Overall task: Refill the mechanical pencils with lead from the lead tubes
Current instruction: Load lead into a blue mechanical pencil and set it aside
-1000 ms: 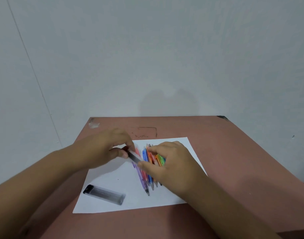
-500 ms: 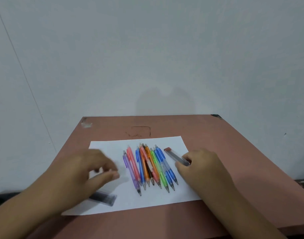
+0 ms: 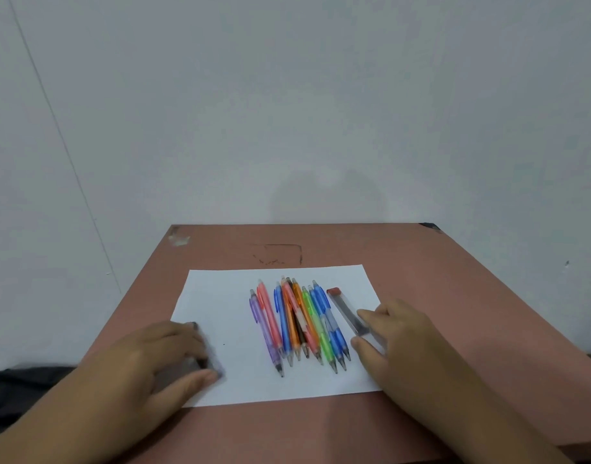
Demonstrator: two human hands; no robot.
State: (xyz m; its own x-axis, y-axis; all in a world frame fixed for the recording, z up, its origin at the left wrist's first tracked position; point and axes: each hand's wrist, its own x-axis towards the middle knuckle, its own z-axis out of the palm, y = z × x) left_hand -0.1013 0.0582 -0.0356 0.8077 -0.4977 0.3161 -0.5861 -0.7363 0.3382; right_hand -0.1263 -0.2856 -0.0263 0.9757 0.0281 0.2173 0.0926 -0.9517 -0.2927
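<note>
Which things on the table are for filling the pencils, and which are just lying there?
For the job:
- mechanical pencils, in a row on the paper
- red-capped lead tube, right hand touching its near end
- dark lead tube, mostly hidden under the left hand

Just there:
- white paper under everything
- dark cloth off the table's left edge

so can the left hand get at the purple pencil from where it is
Probably yes: the left hand rests on the paper, and only bare paper lies between it and the purple pencil, outermost in the row.
</note>
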